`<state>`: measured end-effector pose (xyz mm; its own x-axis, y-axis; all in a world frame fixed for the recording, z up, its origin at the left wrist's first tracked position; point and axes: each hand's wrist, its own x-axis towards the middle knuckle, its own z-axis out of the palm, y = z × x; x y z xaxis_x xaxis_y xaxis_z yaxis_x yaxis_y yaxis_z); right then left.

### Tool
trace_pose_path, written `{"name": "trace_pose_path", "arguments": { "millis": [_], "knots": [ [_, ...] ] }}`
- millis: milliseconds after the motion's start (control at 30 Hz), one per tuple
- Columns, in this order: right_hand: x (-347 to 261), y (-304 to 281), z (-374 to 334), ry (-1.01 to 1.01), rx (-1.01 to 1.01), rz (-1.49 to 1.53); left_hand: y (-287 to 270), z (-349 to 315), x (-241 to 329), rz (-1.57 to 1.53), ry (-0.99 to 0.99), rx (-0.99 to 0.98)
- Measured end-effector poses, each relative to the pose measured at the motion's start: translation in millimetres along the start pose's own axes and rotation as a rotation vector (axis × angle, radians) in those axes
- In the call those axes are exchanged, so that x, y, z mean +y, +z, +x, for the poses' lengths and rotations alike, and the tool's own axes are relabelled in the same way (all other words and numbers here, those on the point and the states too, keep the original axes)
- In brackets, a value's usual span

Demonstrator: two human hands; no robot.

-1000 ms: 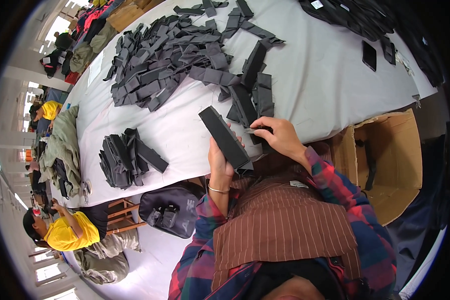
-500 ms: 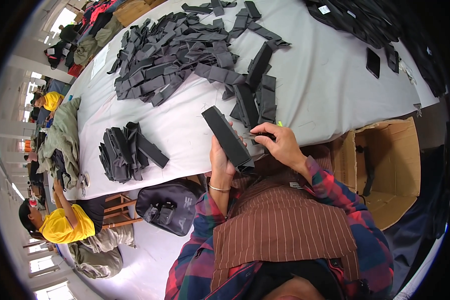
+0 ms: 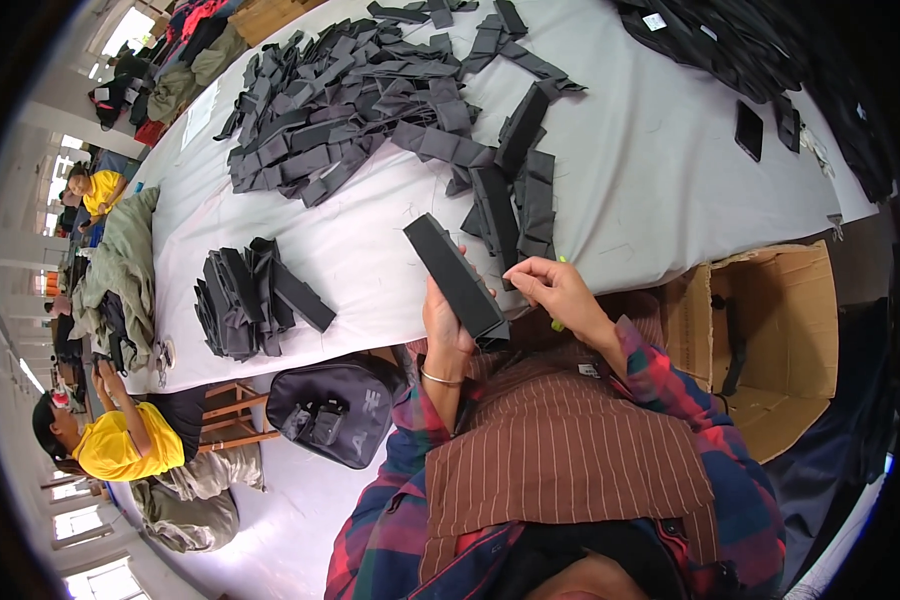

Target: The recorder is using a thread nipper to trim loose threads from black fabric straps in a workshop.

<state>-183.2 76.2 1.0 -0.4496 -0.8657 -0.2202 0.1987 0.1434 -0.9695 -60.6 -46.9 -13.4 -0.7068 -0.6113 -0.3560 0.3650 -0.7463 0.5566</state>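
My left hand [image 3: 448, 315] grips a folded dark grey fabric strip [image 3: 457, 275], tilted in front of my apron, its flat face up. Close to the strip's right edge is my right hand [image 3: 560, 290], thumb and forefinger pinched together. What the fingertips hold, if anything, is too small to see. A small tool with yellow-green parts [image 3: 558, 325] shows at the right palm, mostly hidden by the hand. Just beyond my hands, more dark grey strips [image 3: 495, 210] lie overlapping on the white-covered table [image 3: 370, 225].
A big heap of grey strips [image 3: 340, 110] covers the far table; a smaller stack [image 3: 245, 300] lies left. A phone [image 3: 748, 130] and black garments [image 3: 720, 45] are at right. Below the edge are a cardboard box [image 3: 780, 340] and black bag [image 3: 330, 410]. A yellow-shirted person [image 3: 130, 440] sits left.
My right fingers have closed into a tighter pinch, and the tool has shifted back into the palm, showing more yellow-green. The left hand keeps the strip nearly still.
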Motion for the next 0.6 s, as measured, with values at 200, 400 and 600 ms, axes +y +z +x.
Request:
{"name": "trace_pose_path", "arguments": {
  "millis": [200, 400, 600],
  "knots": [
    [5, 9, 10, 0.173, -0.079, 0.256, 3, -3, -1, 0.166, 0.101, 0.057],
    [-10, 11, 2, -0.096, 0.009, 0.062, -1, -3, 0, 0.093, 0.056, 0.124],
    [4, 11, -2, 0.059, -0.051, 0.040, -14, 2, -5, 0.012, 0.032, 0.039]
  ]
}}
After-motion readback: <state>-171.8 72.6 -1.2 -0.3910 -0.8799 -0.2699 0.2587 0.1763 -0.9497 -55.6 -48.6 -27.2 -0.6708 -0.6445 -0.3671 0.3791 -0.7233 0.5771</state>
